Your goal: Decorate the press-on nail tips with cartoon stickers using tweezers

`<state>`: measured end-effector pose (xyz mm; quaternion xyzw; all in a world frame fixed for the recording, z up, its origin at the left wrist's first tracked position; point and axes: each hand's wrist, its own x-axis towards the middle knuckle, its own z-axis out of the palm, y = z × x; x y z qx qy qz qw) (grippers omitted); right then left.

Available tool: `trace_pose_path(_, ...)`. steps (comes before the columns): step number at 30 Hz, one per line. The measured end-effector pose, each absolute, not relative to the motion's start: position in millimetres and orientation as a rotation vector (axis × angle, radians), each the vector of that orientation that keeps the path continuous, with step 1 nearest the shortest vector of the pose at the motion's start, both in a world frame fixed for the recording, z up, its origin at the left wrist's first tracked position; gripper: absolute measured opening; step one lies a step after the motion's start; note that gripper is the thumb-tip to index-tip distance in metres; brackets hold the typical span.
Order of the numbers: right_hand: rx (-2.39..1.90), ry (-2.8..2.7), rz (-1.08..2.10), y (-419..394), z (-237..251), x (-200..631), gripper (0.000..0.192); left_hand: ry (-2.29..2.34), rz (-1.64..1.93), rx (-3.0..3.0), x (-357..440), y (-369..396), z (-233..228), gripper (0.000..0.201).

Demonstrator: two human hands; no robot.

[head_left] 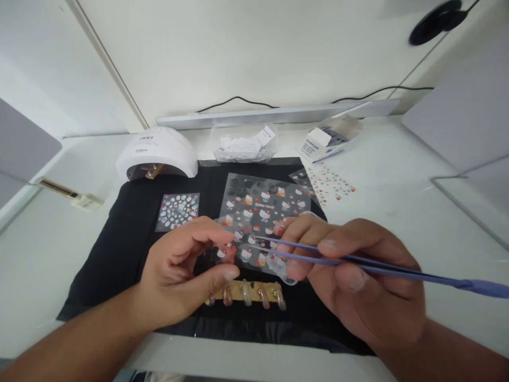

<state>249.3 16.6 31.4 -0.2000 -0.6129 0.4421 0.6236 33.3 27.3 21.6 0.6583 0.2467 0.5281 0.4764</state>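
My right hand (358, 265) grips blue-purple tweezers (377, 268) between thumb and fingers. Their two tips are slightly apart and point left, over a clear sticker sheet (264, 199) printed with white cat figures. Beneath the right fingers lies a clear, round-edged piece (284, 268), partly covered. My left hand (178, 270) is at the sheet's lower left, its thumb and forefinger apart. A reddish patch shows between them; whether it is a sticker or a fingertip I cannot tell. Just below, a gold strip (234, 291) carries several clear and pinkish nail tips (263, 295).
A white nail lamp (157, 151) stands at the back left, a gold piece inside it. Behind are a clear tub of white packets (244, 146) and an open alcohol-pad box (328, 140). A smaller sticker sheet (178, 212) lies on the black cloth (131, 228).
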Motion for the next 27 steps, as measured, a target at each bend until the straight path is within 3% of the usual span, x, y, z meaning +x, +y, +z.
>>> trace_pose_path(27, -0.541, -1.628, 0.947, 13.4, 39.5, 253.3, 0.02, 0.674, 1.287, 1.874, 27.2, 28.3, 30.3, 0.031)
